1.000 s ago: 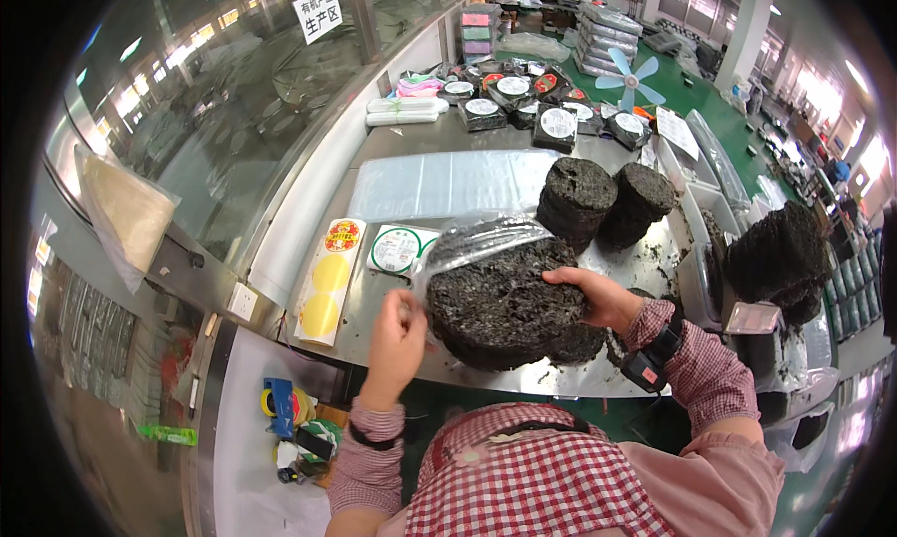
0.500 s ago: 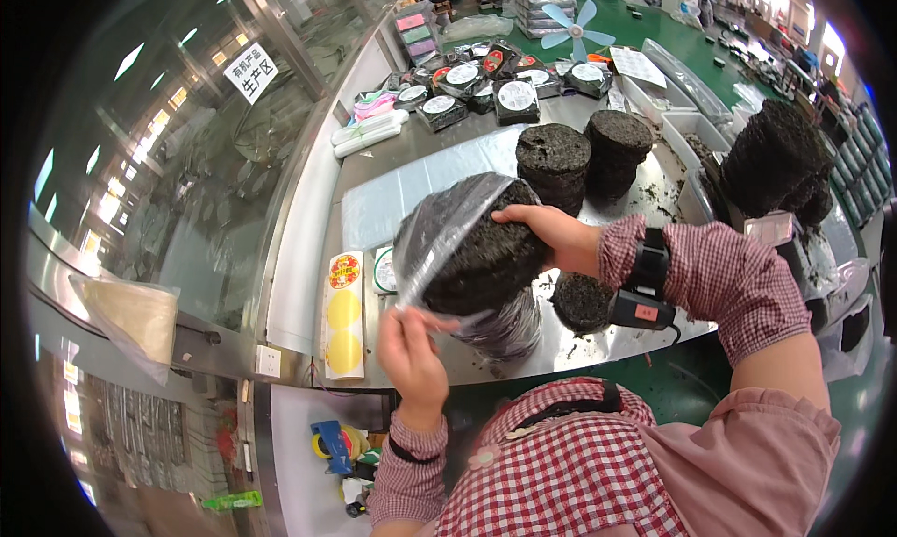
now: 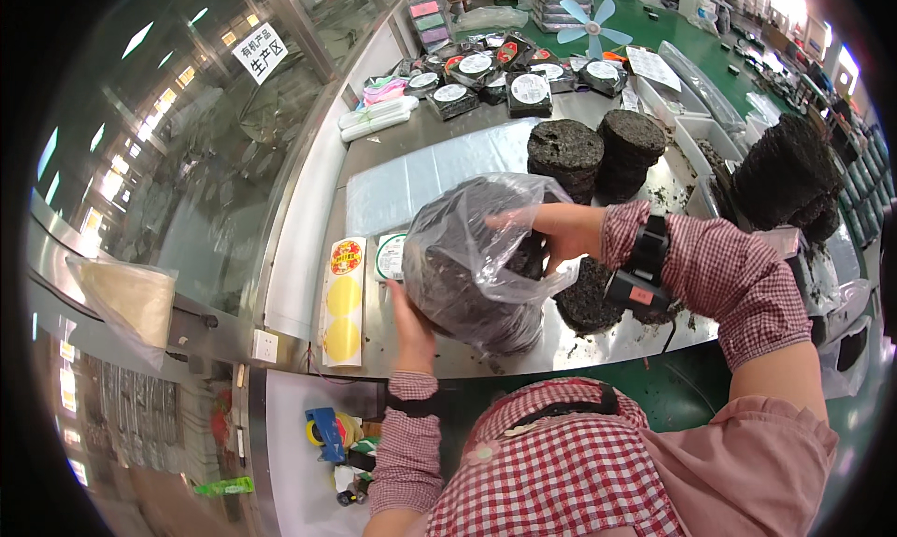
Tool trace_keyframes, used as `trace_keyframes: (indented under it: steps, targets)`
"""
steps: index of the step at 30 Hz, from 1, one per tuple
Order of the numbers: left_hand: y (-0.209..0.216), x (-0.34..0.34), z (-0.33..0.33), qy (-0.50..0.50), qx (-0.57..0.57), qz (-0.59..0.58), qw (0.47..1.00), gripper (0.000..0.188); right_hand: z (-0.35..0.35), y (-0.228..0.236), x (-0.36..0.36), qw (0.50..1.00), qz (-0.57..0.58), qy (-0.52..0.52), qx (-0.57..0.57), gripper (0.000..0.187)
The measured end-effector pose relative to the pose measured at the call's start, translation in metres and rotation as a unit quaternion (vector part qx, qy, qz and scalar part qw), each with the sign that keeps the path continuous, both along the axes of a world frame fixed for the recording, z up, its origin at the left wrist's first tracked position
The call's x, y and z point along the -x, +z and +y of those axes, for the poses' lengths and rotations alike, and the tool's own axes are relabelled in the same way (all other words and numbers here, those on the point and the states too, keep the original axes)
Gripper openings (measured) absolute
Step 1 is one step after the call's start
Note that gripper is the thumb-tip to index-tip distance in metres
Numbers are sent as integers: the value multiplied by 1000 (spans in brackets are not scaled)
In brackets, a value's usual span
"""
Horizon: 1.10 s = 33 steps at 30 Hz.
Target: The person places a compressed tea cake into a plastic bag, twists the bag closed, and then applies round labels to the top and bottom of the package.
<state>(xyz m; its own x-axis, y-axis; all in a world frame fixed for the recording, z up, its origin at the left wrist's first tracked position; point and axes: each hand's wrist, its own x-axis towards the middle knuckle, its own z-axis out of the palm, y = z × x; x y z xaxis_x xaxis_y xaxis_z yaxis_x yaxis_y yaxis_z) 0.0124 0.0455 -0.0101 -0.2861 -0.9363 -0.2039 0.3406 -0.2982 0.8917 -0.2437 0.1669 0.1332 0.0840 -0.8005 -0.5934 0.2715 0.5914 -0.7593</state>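
Note:
A clear plastic bag (image 3: 458,224) lies tilted in front of me, most of the way over a stack of round, dark cakes that look like dried seaweed (image 3: 533,257). My left hand (image 3: 411,331) cups the bag's lower left side, thumb up along it; its other fingers are hidden beneath. At the bag's loose mouth, my right hand (image 3: 565,227) reaches in under the film and grips the stack's right end. Below the held stack, another wrapped stack (image 3: 509,336) rests on the steel table. A loose round cake (image 3: 589,299) sits under my right wrist.
Two bare stacks (image 3: 565,154) stand behind the bag, a taller one (image 3: 785,172) at the right. Flat clear bags (image 3: 430,177) lie left of them. A sticker sheet (image 3: 344,303) is near the left edge. Labelled black packs (image 3: 530,93) and a small fan (image 3: 593,28) are at the back.
The bag has been drawn further over the stack, and its mouth now hangs round my right hand. My left hand let go of the pinched rim and moved under the bag's left side.

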Motion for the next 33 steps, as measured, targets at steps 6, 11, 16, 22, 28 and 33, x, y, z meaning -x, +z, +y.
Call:
trace_keyframes:
  steps: [6,11,16,22,28,33]
  targets:
    - [10,6,50,-157,-73,66,983,85,-7,-21,37,995,24,92,22,56]
    - [31,8,-42,-285,48,-185,939,78,-39,-11,56,943,94,297,116,53]
    - [78,86,-74,-536,124,-154,821,49,-23,-22,2,749,520,300,280,81]
    - [131,94,-73,-465,102,71,877,24,19,-25,-31,604,687,160,371,69]
    - [259,117,-18,-492,256,187,811,28,16,10,4,609,714,249,240,47]
    - [249,89,-96,-422,181,289,840,31,65,108,-22,711,560,77,418,29]
